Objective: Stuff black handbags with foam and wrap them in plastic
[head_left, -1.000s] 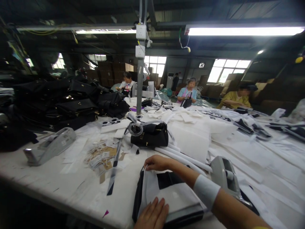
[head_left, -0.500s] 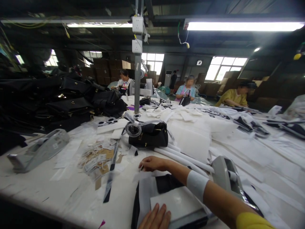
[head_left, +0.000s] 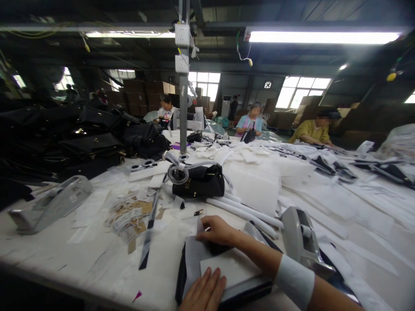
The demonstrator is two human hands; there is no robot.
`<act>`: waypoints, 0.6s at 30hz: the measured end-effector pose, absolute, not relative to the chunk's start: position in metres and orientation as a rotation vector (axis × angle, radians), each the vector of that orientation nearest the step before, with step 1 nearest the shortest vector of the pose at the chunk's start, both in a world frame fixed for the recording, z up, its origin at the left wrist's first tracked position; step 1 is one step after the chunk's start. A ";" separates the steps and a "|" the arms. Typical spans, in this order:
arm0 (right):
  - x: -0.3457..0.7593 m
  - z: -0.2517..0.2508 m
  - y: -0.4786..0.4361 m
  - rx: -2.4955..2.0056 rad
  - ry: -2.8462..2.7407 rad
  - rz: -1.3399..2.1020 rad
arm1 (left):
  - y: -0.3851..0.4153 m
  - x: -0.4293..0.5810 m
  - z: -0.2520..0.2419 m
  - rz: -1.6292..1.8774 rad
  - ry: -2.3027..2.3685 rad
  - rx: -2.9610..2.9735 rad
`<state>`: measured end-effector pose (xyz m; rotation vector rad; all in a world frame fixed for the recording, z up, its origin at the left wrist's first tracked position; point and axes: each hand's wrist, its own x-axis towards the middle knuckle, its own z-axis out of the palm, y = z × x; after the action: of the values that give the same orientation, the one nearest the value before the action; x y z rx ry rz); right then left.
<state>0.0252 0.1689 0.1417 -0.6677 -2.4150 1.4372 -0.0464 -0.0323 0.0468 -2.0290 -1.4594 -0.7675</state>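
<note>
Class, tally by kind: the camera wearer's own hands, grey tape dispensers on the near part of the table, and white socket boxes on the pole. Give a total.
Hands: 2 (left hand, right hand)
Tape dispensers: 2 (left-side dispenser, right-side dispenser)
Socket boxes: 2 (upper box, lower box)
Total: 6

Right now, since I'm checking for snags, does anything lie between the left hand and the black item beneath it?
Yes: a white sheet lies over the black item, and the left hand rests on that sheet.
</note>
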 end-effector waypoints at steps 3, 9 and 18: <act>0.017 0.131 0.179 -0.730 -2.323 1.408 | -0.033 -0.047 0.047 -0.761 -1.449 -2.039; 0.035 0.120 0.190 -0.740 -2.267 1.456 | -0.035 -0.048 0.055 -0.697 -1.448 -2.055; 0.048 0.132 0.160 -0.688 -2.475 1.208 | -0.037 -0.059 0.070 -0.613 -1.335 -2.130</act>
<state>0.0476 0.1602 0.1320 -0.6877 -2.4749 1.2077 -0.0595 -0.0368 0.0703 -2.1303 -1.3348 -0.6135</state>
